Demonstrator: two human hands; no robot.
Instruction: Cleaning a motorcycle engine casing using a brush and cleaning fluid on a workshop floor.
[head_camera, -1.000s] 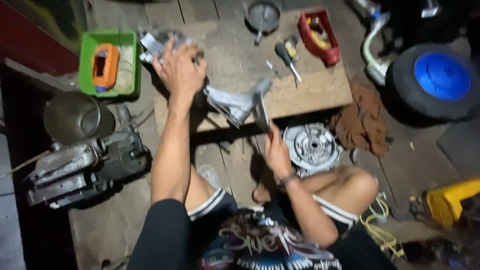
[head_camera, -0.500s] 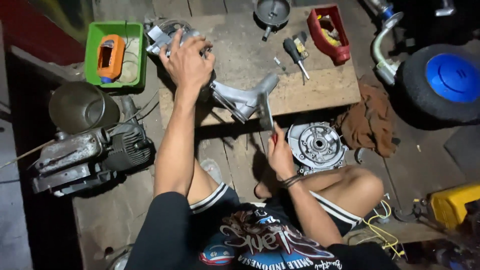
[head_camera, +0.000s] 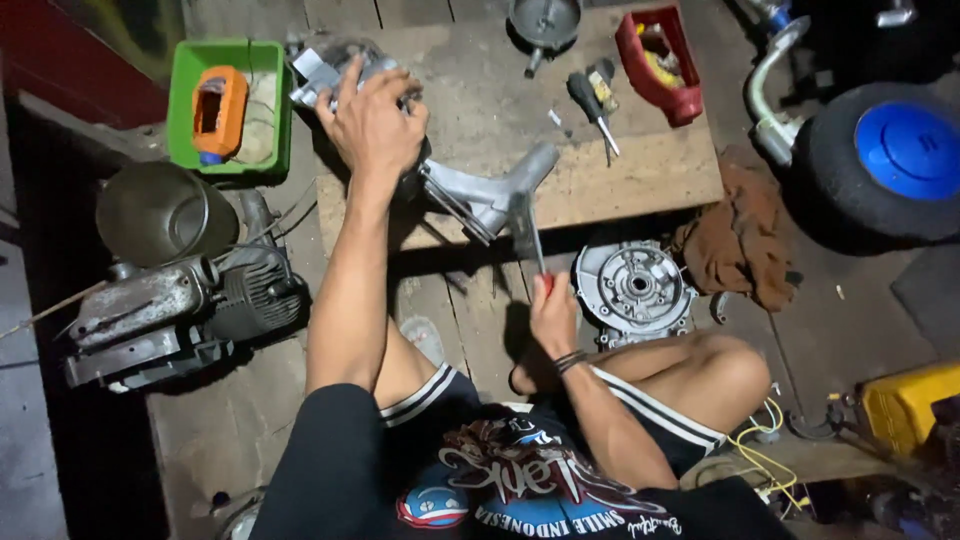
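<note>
The person sits on a plank floor with bare knees drawn up, looking down over a dark printed shirt. Nearest, the right hand (head_camera: 553, 318) is closed in a fist around the red handle of a tool whose grey metal head (head_camera: 524, 222) rises toward the board; whether it is a hammer or a driver cannot be told for sure. Just right of that hand, a round grey engine cover (head_camera: 634, 288) lies flat on the floor, beside the right knee. A brown rag (head_camera: 738, 240) lies crumpled to its right.

To the left, on the floor, a dirty engine block with cooling fins (head_camera: 175, 310) lies near a dull metal bowl (head_camera: 160, 212).

Further out, a wooden board (head_camera: 620, 180) serves as a work surface. On it lies a silver cast-metal casing (head_camera: 480, 195), its arm pointing right, with the tool's head touching or just above it. The left hand (head_camera: 375, 125) has its fingers curled and pressed down over the casing's far left end, gripping it.

Beyond, a screwdriver (head_camera: 592, 108) and a red tray (head_camera: 658, 62) sit on the board. A green tray (head_camera: 228, 105) holding an orange part (head_camera: 218, 112) stands left. A blue-hubbed wheel (head_camera: 895, 160) lies far right.
</note>
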